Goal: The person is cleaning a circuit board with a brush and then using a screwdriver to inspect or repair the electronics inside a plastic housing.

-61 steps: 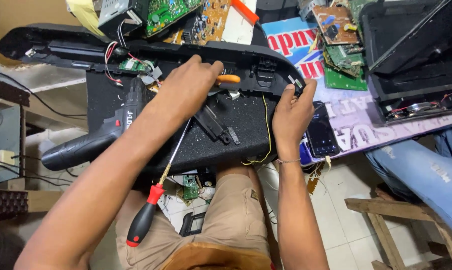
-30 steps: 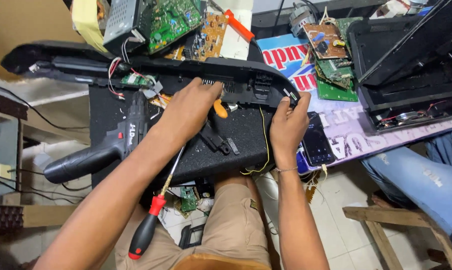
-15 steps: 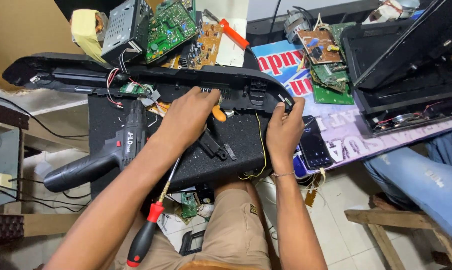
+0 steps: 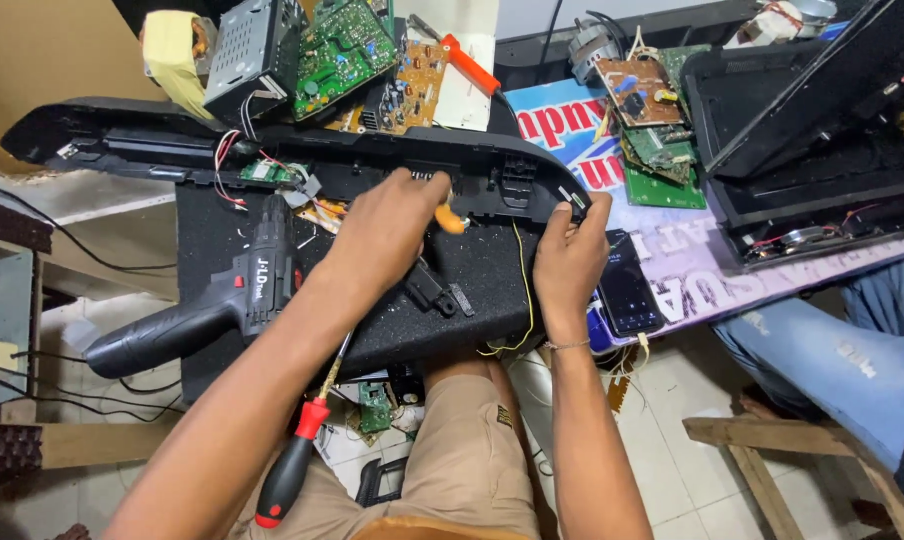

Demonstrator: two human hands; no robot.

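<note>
A: Start at the left. What lies there?

B: A black cordless drill with a pistol grip (image 4: 207,305) lies on its side on the black speckled board (image 4: 492,270) across the person's lap. Just below it, a screwdriver with a red and black handle (image 4: 290,468) hangs off the board's near edge, its shaft running up under the left forearm.

A: And the left hand?

B: The left hand (image 4: 387,235) is curled shut around a small orange-handled tool (image 4: 450,219), whose orange end pokes out beside the thumb. The hand rests against the long curved black plastic housing (image 4: 272,150), which stretches across the far side of the board.

A: Anything on that housing?

B: A small green circuit board with red and white wires (image 4: 267,172) sits inside it, left of the hand. A thin yellow wire (image 4: 525,290) drops from the housing over the board's front.

A: The right hand?

B: The right hand (image 4: 569,258) pinches the housing's right end, fingers closed on its edge. Just beside it lies a dark smartphone (image 4: 629,293) on a purple printed sheet (image 4: 702,270).

A: Further back?

B: Green and brown circuit boards (image 4: 347,45) are heaped behind the housing, and an open black device casing (image 4: 822,130) stands at the far right. Someone's blue-jeaned leg (image 4: 832,350) shows below it.
</note>
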